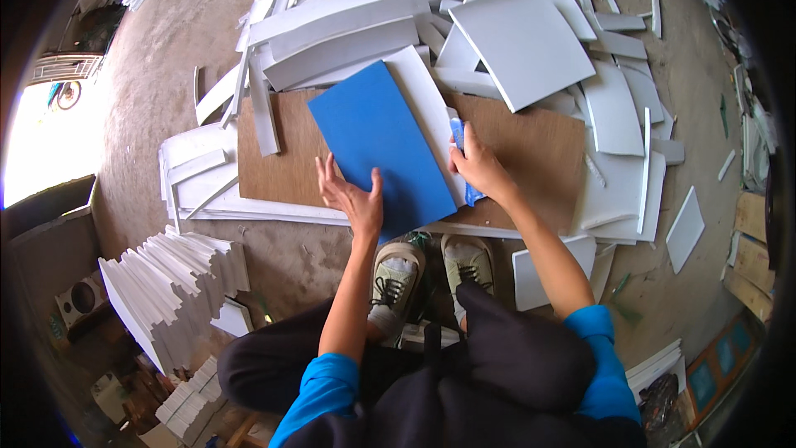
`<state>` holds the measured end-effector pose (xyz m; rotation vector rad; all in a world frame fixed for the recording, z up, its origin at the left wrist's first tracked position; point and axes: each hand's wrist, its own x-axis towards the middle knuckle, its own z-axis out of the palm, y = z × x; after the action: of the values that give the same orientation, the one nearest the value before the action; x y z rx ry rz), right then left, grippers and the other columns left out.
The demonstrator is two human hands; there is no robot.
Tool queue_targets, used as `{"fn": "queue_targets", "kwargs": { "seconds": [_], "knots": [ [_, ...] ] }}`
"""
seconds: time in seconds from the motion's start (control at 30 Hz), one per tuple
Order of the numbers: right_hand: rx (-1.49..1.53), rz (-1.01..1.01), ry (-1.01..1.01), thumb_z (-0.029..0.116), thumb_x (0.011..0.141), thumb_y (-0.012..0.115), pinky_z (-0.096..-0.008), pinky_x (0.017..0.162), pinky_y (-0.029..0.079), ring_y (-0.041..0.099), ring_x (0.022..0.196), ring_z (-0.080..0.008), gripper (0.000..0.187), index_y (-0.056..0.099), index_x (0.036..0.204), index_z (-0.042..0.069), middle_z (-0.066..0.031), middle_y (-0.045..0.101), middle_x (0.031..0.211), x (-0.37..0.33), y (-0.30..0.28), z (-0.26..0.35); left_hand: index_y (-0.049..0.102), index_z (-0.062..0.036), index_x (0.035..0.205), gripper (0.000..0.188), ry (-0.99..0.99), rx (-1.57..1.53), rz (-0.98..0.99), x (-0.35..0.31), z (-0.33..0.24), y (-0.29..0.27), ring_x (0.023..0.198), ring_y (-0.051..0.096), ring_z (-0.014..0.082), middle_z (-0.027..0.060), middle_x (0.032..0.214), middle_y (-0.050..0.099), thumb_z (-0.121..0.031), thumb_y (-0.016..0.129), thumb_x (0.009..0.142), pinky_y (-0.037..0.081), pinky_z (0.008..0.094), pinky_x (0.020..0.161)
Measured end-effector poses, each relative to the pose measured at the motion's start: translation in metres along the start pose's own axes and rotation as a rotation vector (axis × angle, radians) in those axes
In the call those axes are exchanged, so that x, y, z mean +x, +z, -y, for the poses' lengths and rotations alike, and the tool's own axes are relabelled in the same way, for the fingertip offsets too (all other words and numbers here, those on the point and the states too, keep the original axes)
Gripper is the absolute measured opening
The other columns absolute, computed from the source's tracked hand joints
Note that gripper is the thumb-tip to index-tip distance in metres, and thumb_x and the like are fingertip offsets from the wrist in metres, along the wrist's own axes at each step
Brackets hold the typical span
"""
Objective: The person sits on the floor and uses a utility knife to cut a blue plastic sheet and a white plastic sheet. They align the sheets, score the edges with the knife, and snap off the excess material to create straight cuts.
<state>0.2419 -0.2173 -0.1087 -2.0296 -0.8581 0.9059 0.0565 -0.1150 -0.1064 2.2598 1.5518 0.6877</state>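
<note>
Blue panel under your spread left hand, blue tool in your right.
The blue panel point(381, 137) lies aslant over a white sheet point(419, 87), which shows past its upper right edge, on the brown board point(535, 158) before your shoes point(396, 282). Your left hand point(352, 199) is open, fingers splayed at the panel's left edge, thumb on its face; your right hand point(479, 164) is curled around the blue tool point(458, 133) beside the panel's right edge. White offcuts point(348, 25) heap up beyond; white strips point(170, 294) stand stacked at lower left.
</note>
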Motion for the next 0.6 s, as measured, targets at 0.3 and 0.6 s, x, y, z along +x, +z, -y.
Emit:
{"fn": "queue_targets", "kwargs": {
  "seconds": [0.3,0.6],
  "knots": [
    [-0.638,-0.026,-0.229,0.019,0.091,0.037,-0.0449,0.058,0.050,0.063,0.069,-0.0342,0.027,0.042,0.103,-0.005,-0.0213,0.061,0.071,0.087,0.006,0.085,0.050,-0.0039,0.112,0.029,0.424,-0.064,0.061,0.144,-0.036,0.053,0.108,0.045,0.0294,0.0135,0.109,0.053,-0.018,0.048,0.087,0.030,0.0409,0.096],
    [-0.641,-0.037,-0.169,0.010,0.082,0.042,-0.0441,0.066,0.051,0.063,0.074,-0.0356,0.028,0.044,0.105,-0.006,-0.0236,0.062,0.075,0.118,0.023,0.076,0.059,-0.0041,0.089,0.025,0.346,0.095,0.053,0.148,-0.045,0.093,0.091,0.051,0.0285,0.0116,0.091,0.057,-0.022,0.042,0.089,0.037,0.0412,0.079]
  ]
}}
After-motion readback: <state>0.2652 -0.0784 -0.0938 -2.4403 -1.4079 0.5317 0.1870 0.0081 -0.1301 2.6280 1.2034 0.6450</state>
